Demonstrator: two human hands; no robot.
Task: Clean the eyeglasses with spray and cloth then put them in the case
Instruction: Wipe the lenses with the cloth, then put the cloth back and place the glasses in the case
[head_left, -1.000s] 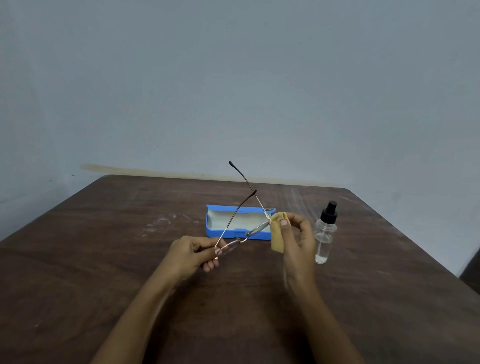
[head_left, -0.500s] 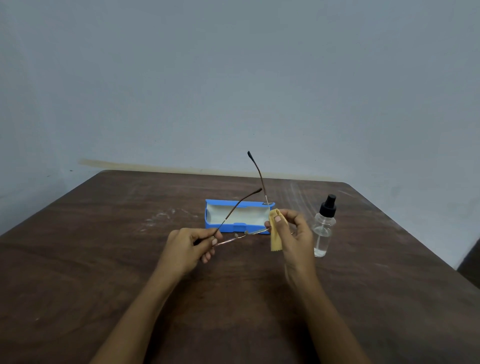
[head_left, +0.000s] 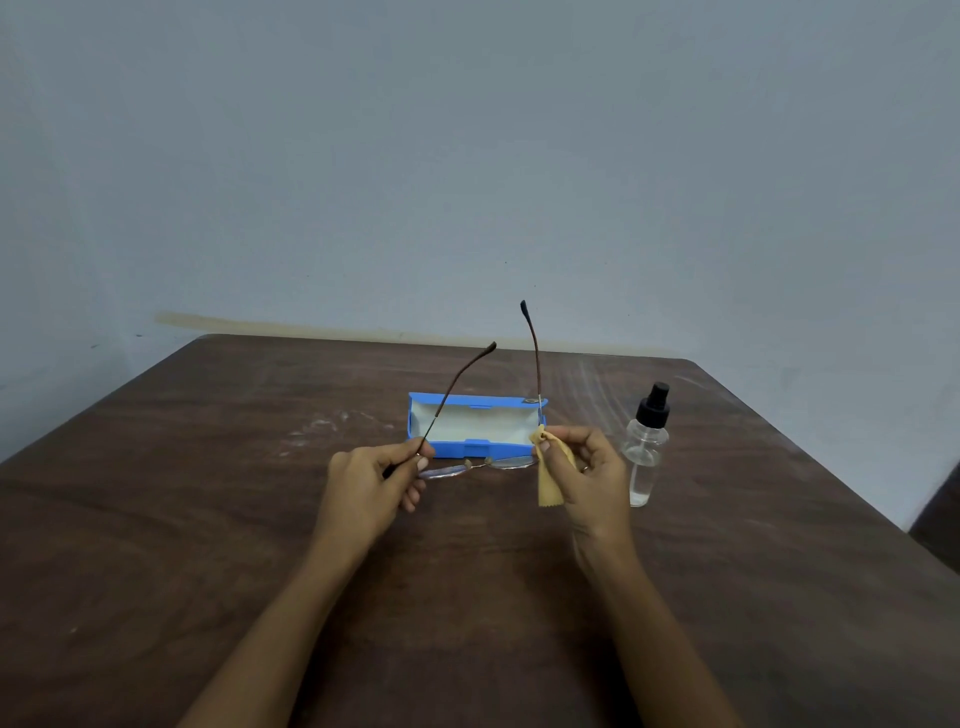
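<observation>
Thin metal wire on the eyeglasses, lenses clear and glossy. Soft, matt fabric in the yellow cloth. Smooth blue plastic on the case, pale matt lining inside. Clear glossy spray bottle, black matt cap. Dark wooden table, worn and scuffed.

Spray bottle beside right hand

Just a dark brown wooden table with whitish scuff marks on top, pushed up against a plain grey-blue wall.
</observation>
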